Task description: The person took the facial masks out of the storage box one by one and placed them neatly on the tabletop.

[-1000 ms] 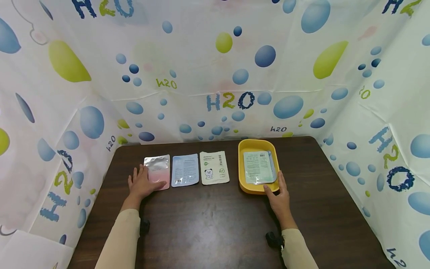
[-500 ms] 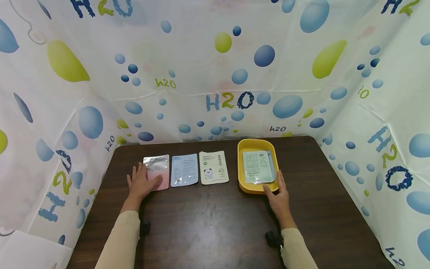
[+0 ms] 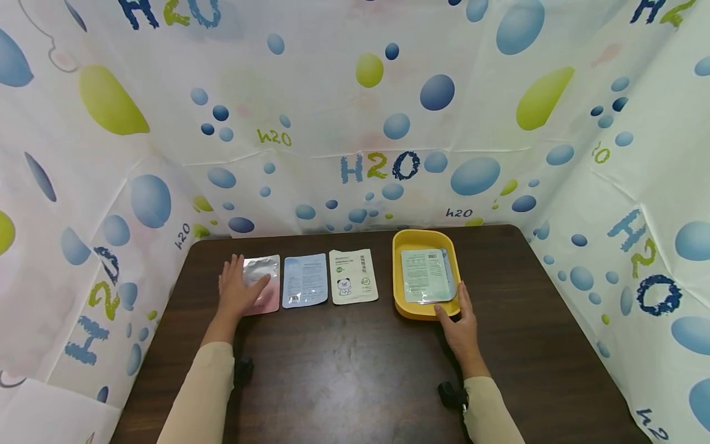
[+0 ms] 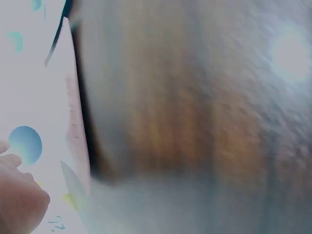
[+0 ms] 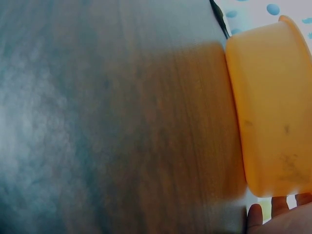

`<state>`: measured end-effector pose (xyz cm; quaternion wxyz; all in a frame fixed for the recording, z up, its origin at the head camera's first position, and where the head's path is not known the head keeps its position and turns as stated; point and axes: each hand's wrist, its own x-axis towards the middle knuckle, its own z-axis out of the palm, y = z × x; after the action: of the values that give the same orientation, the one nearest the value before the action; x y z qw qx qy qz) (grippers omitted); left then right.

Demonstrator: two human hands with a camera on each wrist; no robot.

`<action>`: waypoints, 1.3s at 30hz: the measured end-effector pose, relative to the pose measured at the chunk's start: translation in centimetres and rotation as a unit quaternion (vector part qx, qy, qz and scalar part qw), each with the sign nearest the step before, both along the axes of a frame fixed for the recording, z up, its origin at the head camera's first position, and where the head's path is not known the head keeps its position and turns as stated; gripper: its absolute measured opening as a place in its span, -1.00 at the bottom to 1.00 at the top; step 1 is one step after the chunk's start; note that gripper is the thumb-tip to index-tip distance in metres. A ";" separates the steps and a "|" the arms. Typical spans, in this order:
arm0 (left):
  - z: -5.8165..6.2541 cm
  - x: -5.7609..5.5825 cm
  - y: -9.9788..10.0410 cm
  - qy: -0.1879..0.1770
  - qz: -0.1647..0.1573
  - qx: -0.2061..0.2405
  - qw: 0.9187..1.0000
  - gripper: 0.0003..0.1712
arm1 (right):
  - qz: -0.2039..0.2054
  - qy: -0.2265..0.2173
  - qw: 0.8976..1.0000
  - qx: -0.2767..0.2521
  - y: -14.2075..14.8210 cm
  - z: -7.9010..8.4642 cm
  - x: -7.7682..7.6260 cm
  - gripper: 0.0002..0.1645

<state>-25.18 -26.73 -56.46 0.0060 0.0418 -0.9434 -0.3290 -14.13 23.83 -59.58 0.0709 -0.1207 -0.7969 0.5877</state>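
Note:
A silver-and-pink foil packet [image 3: 269, 297] lies at the left end of a row on the table. My left hand [image 3: 237, 293] is over its left part, thumb stretched across the packet and fingers pointing away along its left edge. Beside it lie a blue packet [image 3: 305, 281] and a cream packet [image 3: 353, 277] with a bear print. My right hand [image 3: 461, 327] rests at the near right corner of a yellow tray [image 3: 416, 312], thumb at the front rim and fingers extended along the right side. Inside the tray, a pale green packet [image 3: 426, 275] overlaps a bluish one.
The dark wooden table [image 3: 344, 376] has its far edge just behind the packets and tray. A white curtain [image 3: 322, 74] with blue and green spots hangs behind and at both sides. Each wrist wears a black camera mount.
My left hand has shifted slightly right and away from me, covering more of the pink packet's left side. The right hand and the tray have stayed put.

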 end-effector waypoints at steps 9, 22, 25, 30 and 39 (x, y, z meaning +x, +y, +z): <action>2.1 -0.3 1.8 0.012 -0.003 0.044 0.999 0.14 | 0.002 0.001 1.000 -0.003 0.1 -0.1 -0.1 0.08; 5.3 -0.6 6.2 0.038 -0.039 0.112 0.992 0.11 | 0.002 0.003 1.000 -0.005 0.1 -0.1 -0.2 0.07; 5.4 -0.7 7.3 0.040 -0.042 0.133 0.989 0.10 | 0.001 0.008 1.000 -0.004 0.1 -0.1 -0.2 0.07; 5.9 -0.6 9.3 0.037 -0.045 0.176 0.983 0.08 | 0.004 0.010 1.000 -0.001 0.0 0.1 -0.2 0.06; 6.9 -0.3 12.7 0.026 -0.056 0.200 0.978 0.04 | 0.009 -0.017 1.000 -0.015 -0.9 2.8 0.6 0.05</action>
<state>-25.47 -14.08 -49.54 0.0032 -0.0194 -0.8589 -0.5117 -13.57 22.97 -56.74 0.0503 -0.1247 -0.7901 0.5981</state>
